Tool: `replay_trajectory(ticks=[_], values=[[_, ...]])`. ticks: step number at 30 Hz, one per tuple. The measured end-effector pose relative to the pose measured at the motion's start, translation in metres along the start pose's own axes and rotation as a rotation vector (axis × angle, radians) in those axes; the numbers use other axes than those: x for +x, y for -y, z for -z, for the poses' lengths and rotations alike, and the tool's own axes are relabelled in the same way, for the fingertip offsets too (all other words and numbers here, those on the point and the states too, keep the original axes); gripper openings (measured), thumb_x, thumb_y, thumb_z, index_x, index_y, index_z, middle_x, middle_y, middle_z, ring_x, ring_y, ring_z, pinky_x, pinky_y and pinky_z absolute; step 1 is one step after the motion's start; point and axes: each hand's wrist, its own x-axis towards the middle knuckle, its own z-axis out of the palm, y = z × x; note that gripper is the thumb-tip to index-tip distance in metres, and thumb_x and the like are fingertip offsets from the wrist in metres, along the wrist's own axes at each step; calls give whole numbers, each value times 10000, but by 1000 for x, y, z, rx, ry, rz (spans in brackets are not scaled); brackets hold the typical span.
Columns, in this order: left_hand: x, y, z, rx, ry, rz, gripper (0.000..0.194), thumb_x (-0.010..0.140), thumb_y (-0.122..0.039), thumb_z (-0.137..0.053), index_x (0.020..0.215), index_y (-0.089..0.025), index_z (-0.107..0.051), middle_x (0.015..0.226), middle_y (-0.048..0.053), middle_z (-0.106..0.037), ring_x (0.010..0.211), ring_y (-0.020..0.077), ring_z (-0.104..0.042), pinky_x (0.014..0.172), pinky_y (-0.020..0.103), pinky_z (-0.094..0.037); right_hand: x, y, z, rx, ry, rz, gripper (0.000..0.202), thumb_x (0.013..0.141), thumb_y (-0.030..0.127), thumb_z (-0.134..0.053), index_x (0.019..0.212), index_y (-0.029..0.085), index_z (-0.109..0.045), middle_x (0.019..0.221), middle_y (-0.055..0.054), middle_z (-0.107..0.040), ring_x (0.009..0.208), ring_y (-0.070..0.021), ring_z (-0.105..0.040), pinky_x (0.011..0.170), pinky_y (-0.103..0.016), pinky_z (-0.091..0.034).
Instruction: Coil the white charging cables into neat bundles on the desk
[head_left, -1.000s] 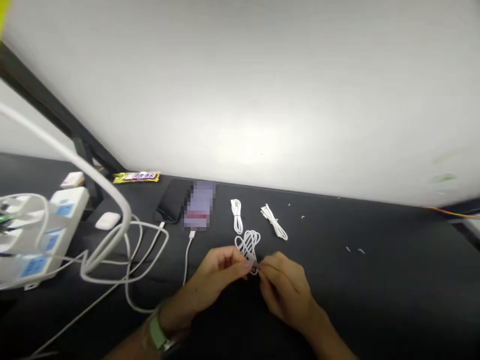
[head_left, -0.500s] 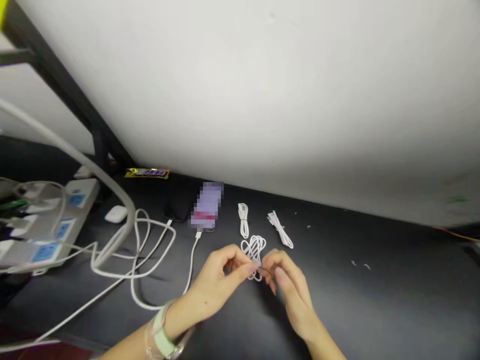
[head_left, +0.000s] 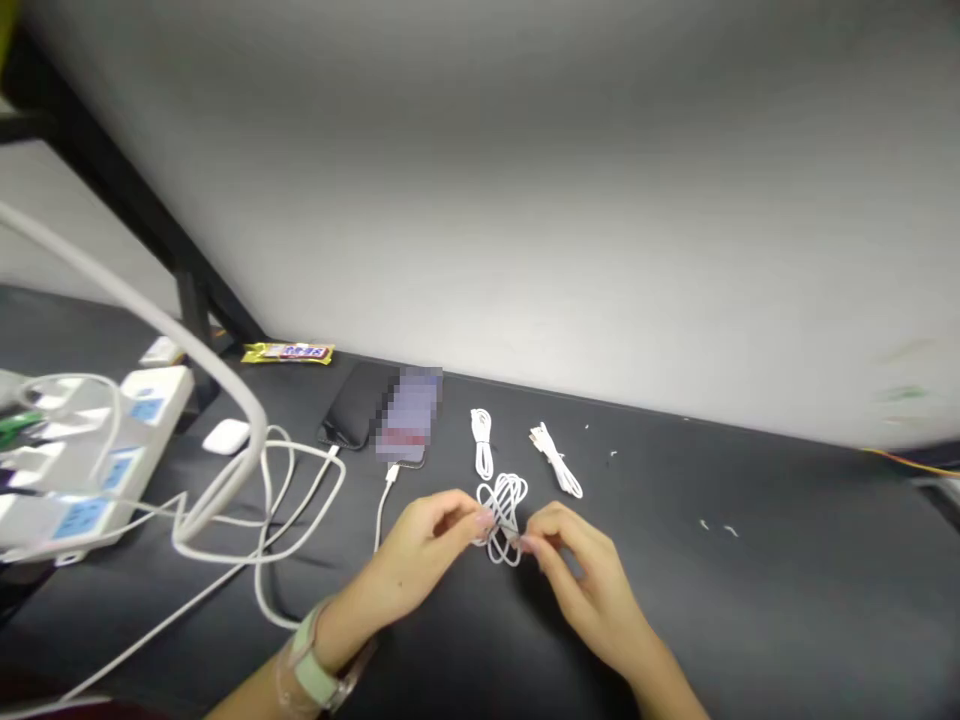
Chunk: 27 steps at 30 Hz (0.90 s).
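Note:
Between my hands a loosely coiled white cable [head_left: 511, 490] lies on the black desk. My left hand [head_left: 427, 548], with a pale green watch strap at the wrist, pinches thumb and forefinger together at the coil's left side. At its lower right, my right hand [head_left: 581, 575] is closed in a pinch too. A thin dark strand, like a twist tie [head_left: 507, 531], seems to run across the coil from one pinch to the other. Just beyond are two bundled white cables, one tied upright-lying bundle [head_left: 482, 445] and one slanting bundle [head_left: 556, 460].
To the left, a black phone [head_left: 357, 408] and a phone with a blurred screen [head_left: 409, 415] are plugged into white cords. Loose white cable [head_left: 300, 545], a white earbud case [head_left: 226, 436], a power strip [head_left: 161, 410] and a yellow snack wrapper [head_left: 289, 353] lie farther left. White scraps [head_left: 730, 530] dot the right side.
My hands have moved slightly apart, and the dark strand between them now stretches across the coil. The view has shifted a little; the wall looks darker.

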Motion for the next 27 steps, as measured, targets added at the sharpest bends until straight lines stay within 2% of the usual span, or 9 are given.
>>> replay_trajectory(ticks=[3,6,9,12,18,20,24,27], values=[[3,8,-4,279,-208,-32,281,839,-422,-527,875,-175,-654,811,30,-627,669,142,-547,636,256,-404,1,-12,17,-108,-113,-114,189,916,290,-487,773,187,-558,707,-21,-567,612,-146,-522,565,-253,-412],[4,17,-11,504,-265,-18,290,810,-461,-553,899,-201,-647,853,22,-615,609,130,-537,614,259,-399,1,-23,27,-220,-124,-188,221,898,351,-515,763,187,-573,688,-23,-576,590,-151,-523,534,-256,-411],[3,22,-18,651,-270,-20,265,805,-452,-566,925,-225,-631,879,11,-609,653,139,-557,608,250,-389,-1,-27,20,-159,-111,-297,272,905,405,-482,777,179,-559,672,-25,-598,551,-143,-543,492,-249,-433],[3,23,-22,718,-243,-48,233,860,-377,-507,1029,-255,-611,893,11,-605,746,154,-585,626,240,-393,-3,-25,2,120,-36,-445,335,912,473,-431,799,170,-520,751,-47,-652,488,-115,-561,439,-237,-475],[4,23,-25,903,-209,-90,383,942,-299,-312,1277,-336,-495,876,21,-575,850,168,-577,704,255,-419,-4,-19,-21,435,-15,-485,353,883,524,-461,812,180,-484,931,-101,-667,802,-193,-663,575,-291,-579],[3,23,-27,956,-184,-93,407,935,-312,-315,1316,-316,-460,903,34,-562,887,189,-562,742,287,-435,-5,-17,-24,480,-7,-503,352,888,527,-450,812,184,-473,972,-112,-665,833,-203,-666,605,-309,-585],[-1,23,-35,1008,-147,-109,558,853,-340,-458,1385,-196,-368,1013,84,-521,945,240,-521,806,373,-448,-5,-16,-24,473,4,-492,340,904,521,-421,820,193,-453,979,-113,-672,806,-204,-678,601,-313,-576],[-3,25,-41,1068,-170,-131,569,826,-233,-463,1379,-152,-361,1036,101,-509,958,251,-497,821,398,-438,-6,-18,-22,358,-20,-457,329,917,507,-401,841,194,-469,961,-109,-676,789,-195,-673,594,-302,-566]])
